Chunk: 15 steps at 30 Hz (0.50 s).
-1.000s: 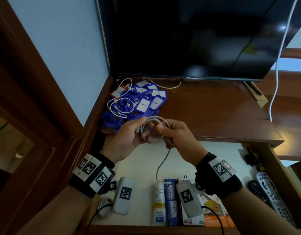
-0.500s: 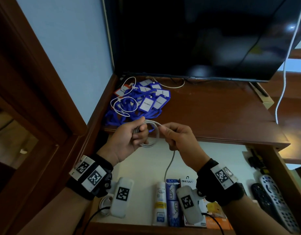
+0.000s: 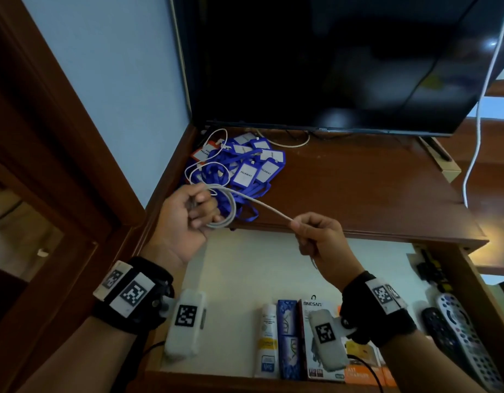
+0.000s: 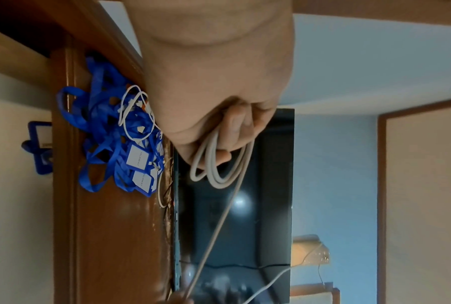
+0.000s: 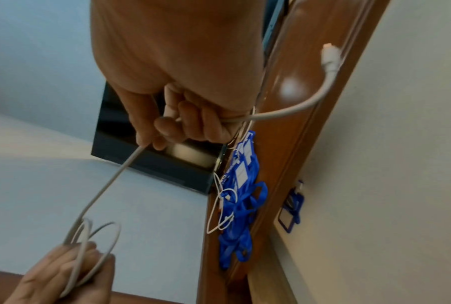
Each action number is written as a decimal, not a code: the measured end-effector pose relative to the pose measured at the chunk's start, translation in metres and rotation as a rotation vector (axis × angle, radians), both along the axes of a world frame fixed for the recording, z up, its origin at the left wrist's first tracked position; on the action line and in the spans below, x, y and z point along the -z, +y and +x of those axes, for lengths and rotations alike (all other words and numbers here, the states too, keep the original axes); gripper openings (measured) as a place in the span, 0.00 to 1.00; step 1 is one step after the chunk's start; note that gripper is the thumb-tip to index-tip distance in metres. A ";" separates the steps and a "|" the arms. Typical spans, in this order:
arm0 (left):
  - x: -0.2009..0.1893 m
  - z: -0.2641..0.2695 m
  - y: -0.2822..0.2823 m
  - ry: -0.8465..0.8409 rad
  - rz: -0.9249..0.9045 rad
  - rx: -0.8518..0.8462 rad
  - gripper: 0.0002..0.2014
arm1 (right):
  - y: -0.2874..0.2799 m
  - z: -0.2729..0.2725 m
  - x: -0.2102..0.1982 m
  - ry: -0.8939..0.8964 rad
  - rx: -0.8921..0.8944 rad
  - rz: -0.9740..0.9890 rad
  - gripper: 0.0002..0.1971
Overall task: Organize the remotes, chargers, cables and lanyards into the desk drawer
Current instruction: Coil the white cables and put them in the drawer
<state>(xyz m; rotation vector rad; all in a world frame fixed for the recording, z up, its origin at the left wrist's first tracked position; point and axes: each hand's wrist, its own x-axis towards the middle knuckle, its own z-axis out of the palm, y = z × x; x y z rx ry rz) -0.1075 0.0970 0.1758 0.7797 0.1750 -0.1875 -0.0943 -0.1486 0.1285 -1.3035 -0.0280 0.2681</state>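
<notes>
right hand [image 5: 177, 67] gripping grey cable [image 5: 107, 185], blue lanyards [image 5: 240, 209]

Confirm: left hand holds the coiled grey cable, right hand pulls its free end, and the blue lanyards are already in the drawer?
Not quite. The blue lanyards lie on the brown wooden desk top, per the head view. The left hand holds the coiled grey cable; the right hand pulls its end.

Dark television [image 3: 330, 61] stands on wooden desk [image 3: 358, 188] against blue wall [image 3: 108, 80].

Grey-white cable [image 3: 262, 206]; blue lanyards [image 3: 246, 171] with white cards; red-brown table [image 3: 358, 188]; black TV screen [image 3: 330, 61]; wristbands [image 3: 137, 296] marked in black-and-white squares.
</notes>
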 end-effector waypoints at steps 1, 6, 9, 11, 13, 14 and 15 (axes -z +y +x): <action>-0.001 0.000 0.004 -0.005 -0.013 -0.043 0.14 | -0.003 0.000 0.004 0.017 0.003 -0.011 0.05; 0.001 0.001 0.017 -0.039 -0.008 -0.197 0.10 | -0.011 0.005 0.013 0.034 -0.003 -0.214 0.07; 0.003 0.004 0.013 -0.058 0.049 -0.246 0.14 | -0.009 0.003 0.012 0.018 -0.057 -0.379 0.10; 0.004 0.006 0.007 -0.064 0.090 -0.272 0.14 | -0.002 -0.002 0.009 -0.045 -0.138 -0.514 0.11; 0.005 0.008 0.000 -0.084 0.167 -0.288 0.14 | 0.005 -0.009 0.004 -0.111 -0.257 -0.594 0.10; 0.005 0.009 -0.004 -0.098 0.235 -0.293 0.14 | 0.009 -0.012 0.002 -0.143 -0.322 -0.596 0.10; 0.004 0.009 -0.007 -0.115 0.304 -0.295 0.15 | 0.012 -0.015 -0.002 -0.168 -0.382 -0.577 0.11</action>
